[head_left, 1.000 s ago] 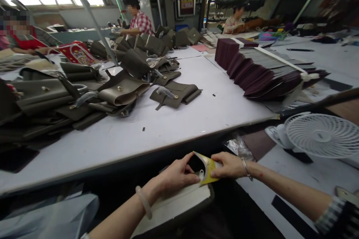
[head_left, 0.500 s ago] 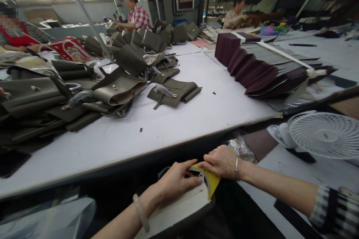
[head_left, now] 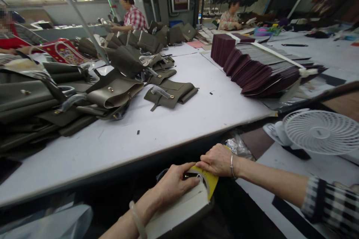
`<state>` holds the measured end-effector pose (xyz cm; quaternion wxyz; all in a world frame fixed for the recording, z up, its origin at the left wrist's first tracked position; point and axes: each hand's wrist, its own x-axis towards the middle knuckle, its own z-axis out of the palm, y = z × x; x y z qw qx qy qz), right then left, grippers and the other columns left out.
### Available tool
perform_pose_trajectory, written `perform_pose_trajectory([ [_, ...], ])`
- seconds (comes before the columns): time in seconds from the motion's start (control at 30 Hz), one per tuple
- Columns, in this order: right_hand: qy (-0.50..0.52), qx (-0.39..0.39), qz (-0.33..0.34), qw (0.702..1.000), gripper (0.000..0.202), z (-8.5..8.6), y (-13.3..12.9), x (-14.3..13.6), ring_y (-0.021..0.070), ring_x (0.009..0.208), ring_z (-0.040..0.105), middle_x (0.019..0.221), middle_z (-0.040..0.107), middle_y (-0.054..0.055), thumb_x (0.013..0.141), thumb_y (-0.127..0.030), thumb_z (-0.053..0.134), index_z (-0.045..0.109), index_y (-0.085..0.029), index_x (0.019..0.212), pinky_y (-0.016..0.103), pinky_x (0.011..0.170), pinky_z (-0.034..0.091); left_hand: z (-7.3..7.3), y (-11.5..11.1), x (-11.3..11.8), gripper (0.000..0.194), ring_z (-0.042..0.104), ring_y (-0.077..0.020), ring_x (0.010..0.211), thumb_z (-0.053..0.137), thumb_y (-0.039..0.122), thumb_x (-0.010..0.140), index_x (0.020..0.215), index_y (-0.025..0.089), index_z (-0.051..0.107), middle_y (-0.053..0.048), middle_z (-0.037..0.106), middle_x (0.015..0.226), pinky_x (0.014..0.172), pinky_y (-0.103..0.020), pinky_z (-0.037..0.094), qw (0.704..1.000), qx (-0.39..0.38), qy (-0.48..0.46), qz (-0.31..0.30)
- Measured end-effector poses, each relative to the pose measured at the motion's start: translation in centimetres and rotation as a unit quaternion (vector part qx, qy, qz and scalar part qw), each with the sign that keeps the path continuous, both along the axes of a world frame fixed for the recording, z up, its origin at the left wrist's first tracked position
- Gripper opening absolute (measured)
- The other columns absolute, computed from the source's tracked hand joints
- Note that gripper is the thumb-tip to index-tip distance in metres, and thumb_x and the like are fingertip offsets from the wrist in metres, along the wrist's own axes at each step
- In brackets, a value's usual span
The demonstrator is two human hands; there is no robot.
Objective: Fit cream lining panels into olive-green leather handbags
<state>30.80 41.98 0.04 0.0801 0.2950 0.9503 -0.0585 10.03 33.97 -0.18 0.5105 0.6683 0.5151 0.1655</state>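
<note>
My left hand [head_left: 174, 183] grips the end of a bag part [head_left: 179, 214] with a pale inner face and a dark olive outer side. Its thumb lies on the pale face and its fingers reach to the curved end. A yellow curved piece [head_left: 212, 183] runs along that end. Closed on the upper edge of the yellow piece is my right hand [head_left: 216, 160], close to the left fingertips. A small pale loop shows beside the left thumb. The bag part's lower end runs out of view.
A white table [head_left: 168, 130] lies ahead, its edge just beyond my hands. Olive bags [head_left: 120, 91] pile up at left; one bag [head_left: 172, 92] lies nearer the middle. Stacked maroon panels [head_left: 246, 67] and a white fan [head_left: 319, 132] are at right. Several people work farther back.
The view has shifted slightly, so the table and bags appear a little to the left. Both hands keep their holds on the bag part and yellow piece, with little visible movement.
</note>
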Motion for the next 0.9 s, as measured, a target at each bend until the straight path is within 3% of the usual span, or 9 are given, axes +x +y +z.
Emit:
perform_pose_trajectory([
  [0.23, -0.010, -0.005, 0.011, 1.000, 0.052, 0.0, 0.2, -0.2, 0.0212, 0.067, 0.069, 0.072, 0.073, 0.006, 0.101, -0.050, 0.032, 0.066, -0.020, 0.076, 0.027, 0.055, 0.029, 0.7, -0.1, 0.3, 0.036, 0.057, -0.0143, 0.069, 0.054, 0.033, 0.088, 0.121, 0.023, 0.065, 0.000, 0.071, 0.090, 0.062, -0.023, 0.039, 1.000, 0.021, 0.003, -0.013],
  [0.9, -0.031, -0.014, -0.003, 0.999, 0.054, -0.6, -1.1, 0.0, 0.0221, 0.066, 0.069, 0.073, 0.073, 0.007, 0.102, -0.048, 0.026, 0.067, -0.021, 0.081, 0.028, 0.056, 0.029, -0.1, -0.9, 0.5, 0.022, 0.063, -0.0169, 0.080, 0.045, 0.034, 0.097, 0.096, 0.020, 0.062, -0.002, 0.068, 0.090, 0.070, -0.024, 0.043, 0.993, 0.082, 0.070, -0.058],
])
